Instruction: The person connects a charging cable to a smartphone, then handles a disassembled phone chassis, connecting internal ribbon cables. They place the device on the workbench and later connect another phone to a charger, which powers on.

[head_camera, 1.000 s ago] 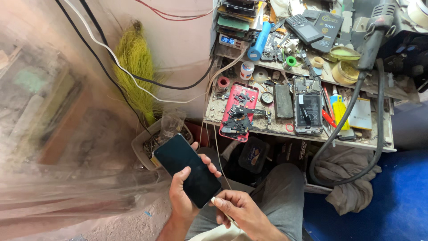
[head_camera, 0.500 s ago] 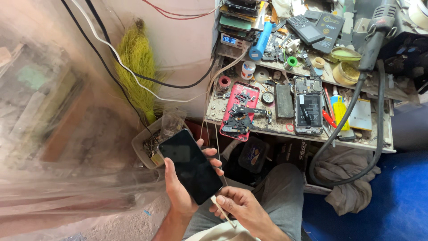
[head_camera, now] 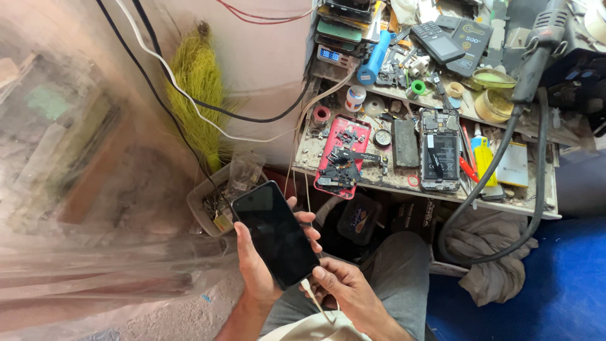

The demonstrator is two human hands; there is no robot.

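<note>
My left hand [head_camera: 255, 268] holds a black smartphone [head_camera: 274, 232] with a dark screen, tilted up over my lap. My right hand [head_camera: 341, 287] pinches a white cable plug [head_camera: 307, 289] against the phone's bottom edge; the thin white cable [head_camera: 322, 309] runs down toward my lap. Whether the plug is seated in the port is hidden by my fingers.
A cluttered workbench [head_camera: 379, 180] stands ahead with an opened red phone [head_camera: 343, 155], an opened black phone [head_camera: 440, 151], tools and parts. A thick black hose [head_camera: 486, 183] hangs off its right side. A bin [head_camera: 211, 208] and yellow fibre bundle [head_camera: 199, 82] are left.
The phone and both hands have shifted slightly as the view moved; my right hand stays at the phone's bottom edge with the plug.
</note>
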